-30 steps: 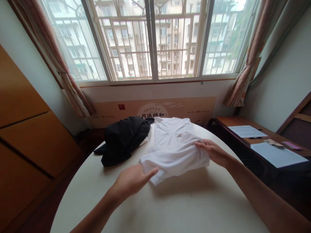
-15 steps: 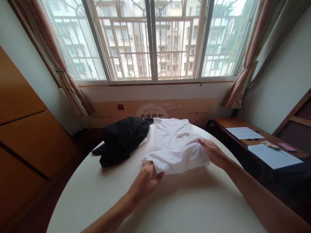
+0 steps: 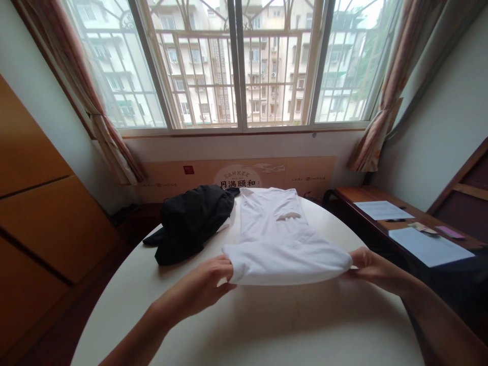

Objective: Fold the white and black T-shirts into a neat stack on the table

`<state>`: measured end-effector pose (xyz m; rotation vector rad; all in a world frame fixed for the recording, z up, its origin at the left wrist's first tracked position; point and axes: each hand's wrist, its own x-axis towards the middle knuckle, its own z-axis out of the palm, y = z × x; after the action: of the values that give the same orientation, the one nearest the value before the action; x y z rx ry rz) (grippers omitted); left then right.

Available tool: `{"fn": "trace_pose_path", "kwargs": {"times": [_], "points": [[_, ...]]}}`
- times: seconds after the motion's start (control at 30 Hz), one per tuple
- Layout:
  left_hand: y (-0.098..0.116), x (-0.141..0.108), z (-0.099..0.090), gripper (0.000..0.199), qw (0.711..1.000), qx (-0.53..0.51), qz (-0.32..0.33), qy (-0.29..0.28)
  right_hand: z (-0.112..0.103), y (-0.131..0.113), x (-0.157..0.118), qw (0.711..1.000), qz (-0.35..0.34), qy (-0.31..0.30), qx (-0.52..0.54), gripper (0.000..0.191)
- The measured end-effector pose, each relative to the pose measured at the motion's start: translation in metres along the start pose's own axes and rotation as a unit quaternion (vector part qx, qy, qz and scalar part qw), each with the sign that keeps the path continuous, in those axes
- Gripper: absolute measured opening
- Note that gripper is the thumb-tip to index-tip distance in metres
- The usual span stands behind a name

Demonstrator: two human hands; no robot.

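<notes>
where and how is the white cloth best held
Probably by both ends of the near edge of the white cloth, pinched from the left and right sides. That edge is wide and soft, stretched between the left hand and right hand, so gripping one end alone would likely let the other sag.

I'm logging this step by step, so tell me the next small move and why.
Probably lower the near edge of the white garment flat onto the table: the left hand and right hand hold opposite ends of that edge, which looks stretched between them and slightly raised, with a shadow beneath.
</notes>
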<state>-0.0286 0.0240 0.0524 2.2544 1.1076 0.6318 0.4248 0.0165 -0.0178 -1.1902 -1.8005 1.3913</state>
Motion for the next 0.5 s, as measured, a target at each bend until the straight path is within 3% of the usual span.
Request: {"fn": "trace_pose_path", "kwargs": {"times": [0.1, 0.27, 0.4, 0.5], "points": [[0.006, -0.012, 0.004, 0.021, 0.998, -0.021, 0.030, -0.058, 0.000, -0.010, -0.016, 0.998, -0.003, -0.015, -0.060, 0.035], [0.007, -0.027, 0.017, 0.021, 0.996, -0.020, 0.029, -0.077, 0.005, -0.016, -0.028, 0.996, -0.010, -0.020, -0.092, 0.039], [0.004, -0.022, 0.032, 0.040, 0.995, -0.064, -0.079, -0.003, 0.013, -0.017, -0.013, 0.998, 0.011, 0.055, 0.018, 0.058], [0.002, -0.017, 0.042, 0.046, 0.975, -0.165, -0.141, 0.040, 0.024, -0.019, 0.002, 0.984, 0.043, 0.149, 0.086, 0.052]]}}
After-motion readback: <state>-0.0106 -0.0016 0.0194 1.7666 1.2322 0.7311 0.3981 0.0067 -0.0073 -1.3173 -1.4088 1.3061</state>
